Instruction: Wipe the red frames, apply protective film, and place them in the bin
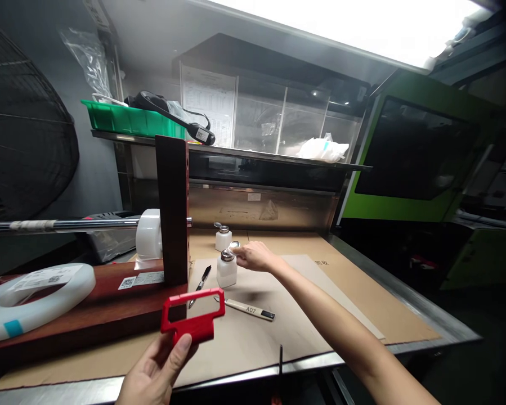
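My left hand (157, 368) holds a red plastic part (193, 316) with a rectangular opening, low over the near edge of the bench. My right hand (255, 256) reaches forward to a small white dispenser bottle (226, 271) with a metal pump top; its fingers pinch the flip lid of that top. A second similar bottle (223, 237) stands just behind it. On the cardboard sheet (312, 292) lie a black pen (201, 284) and a flat metal tool labelled A07 (246, 308).
A dark red wooden stand (173, 208) with a metal rod (58, 225) and a roll of white tape (149, 233) sits at left, beside a large white tape ring (33, 298). A green tray (128, 119) rests on the shelf. A green machine (417, 152) stands at right.
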A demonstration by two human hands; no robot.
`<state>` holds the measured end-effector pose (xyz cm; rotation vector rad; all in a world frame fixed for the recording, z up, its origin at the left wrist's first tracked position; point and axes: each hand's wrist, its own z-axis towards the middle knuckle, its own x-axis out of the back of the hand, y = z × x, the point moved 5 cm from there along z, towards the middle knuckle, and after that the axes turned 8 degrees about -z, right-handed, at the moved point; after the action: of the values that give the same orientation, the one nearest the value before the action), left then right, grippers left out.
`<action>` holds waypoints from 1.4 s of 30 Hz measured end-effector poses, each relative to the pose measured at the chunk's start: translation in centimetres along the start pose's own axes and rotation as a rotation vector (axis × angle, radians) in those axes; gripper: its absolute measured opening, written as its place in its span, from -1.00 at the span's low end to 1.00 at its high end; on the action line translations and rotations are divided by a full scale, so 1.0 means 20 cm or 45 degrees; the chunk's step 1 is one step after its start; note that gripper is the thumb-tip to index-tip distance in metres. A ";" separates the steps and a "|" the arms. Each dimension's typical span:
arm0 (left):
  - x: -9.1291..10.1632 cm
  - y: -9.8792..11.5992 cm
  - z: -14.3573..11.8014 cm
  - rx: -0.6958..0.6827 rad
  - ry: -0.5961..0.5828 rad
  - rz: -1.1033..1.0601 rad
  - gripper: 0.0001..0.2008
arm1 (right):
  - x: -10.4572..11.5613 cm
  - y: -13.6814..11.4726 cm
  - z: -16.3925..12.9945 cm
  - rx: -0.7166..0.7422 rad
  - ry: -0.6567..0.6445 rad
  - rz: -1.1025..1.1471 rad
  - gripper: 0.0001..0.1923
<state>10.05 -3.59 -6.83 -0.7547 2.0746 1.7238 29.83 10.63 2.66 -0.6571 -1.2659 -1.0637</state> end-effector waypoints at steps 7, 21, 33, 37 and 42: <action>-0.41 0.48 -0.02 -0.381 -0.167 -0.024 -0.30 | 0.22 0.14 -0.23 -0.209 0.408 0.345 -0.53; -1.16 0.95 -0.45 -1.197 -0.901 -0.154 -0.80 | 1.13 0.07 -1.00 0.007 1.434 -0.018 -0.49; -1.27 0.96 -0.68 -1.142 -0.952 -0.183 -0.73 | 1.47 -0.18 -1.17 0.010 1.586 -0.791 -0.45; -1.28 0.96 -0.70 -1.109 -0.962 -0.193 -0.72 | 1.50 -0.19 -1.17 0.033 1.566 -0.610 -0.52; -1.27 0.96 -0.70 -1.063 -0.973 -0.188 -0.76 | 1.49 -0.14 -1.15 0.095 1.579 -0.153 -0.49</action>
<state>20.11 -10.25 25.88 -0.3175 0.7655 2.2939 35.97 -18.50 25.69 0.1917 -0.2460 -1.1937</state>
